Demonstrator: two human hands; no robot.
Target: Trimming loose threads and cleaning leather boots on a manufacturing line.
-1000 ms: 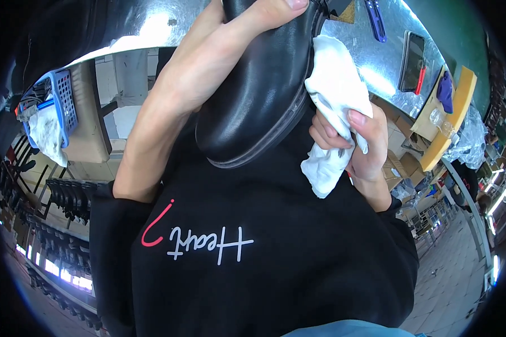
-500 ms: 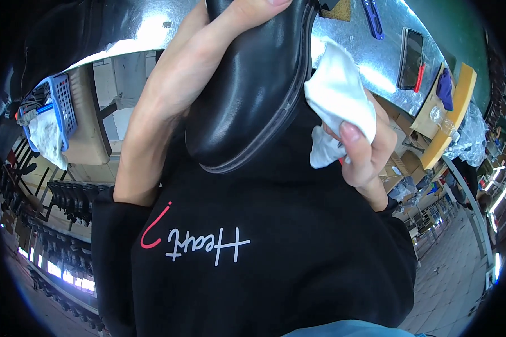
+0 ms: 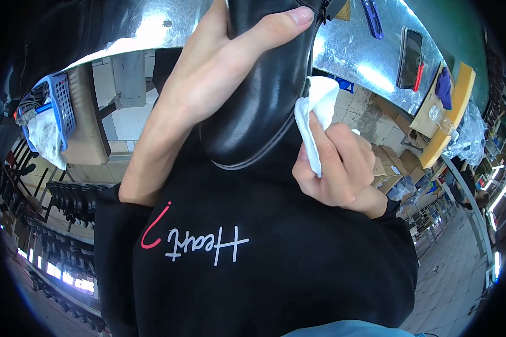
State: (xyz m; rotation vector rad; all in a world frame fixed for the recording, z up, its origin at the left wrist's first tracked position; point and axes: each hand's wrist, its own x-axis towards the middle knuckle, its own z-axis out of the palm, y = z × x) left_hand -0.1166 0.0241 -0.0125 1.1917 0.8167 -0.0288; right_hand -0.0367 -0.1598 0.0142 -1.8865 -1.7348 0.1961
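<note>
Behind us runs a shiny metal bench (image 3: 371, 56). Our left hand (image 3: 219, 73) clasps the black boot (image 3: 264, 95) raised at chest height; our right hand (image 3: 337, 168) pinches a white cloth (image 3: 315, 112) against its side. Stiff, slick leather, probably: best gripped around the upper.

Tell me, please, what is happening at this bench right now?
A person is holding a black leather boot up close to their chest. The left hand grips the boot from the side, thumb across its upper. The right hand presses a white cloth against the boot's right side, near the sole edge. Behind lie a metal-topped bench with a phone on it, and a blue basket to the left.
</note>
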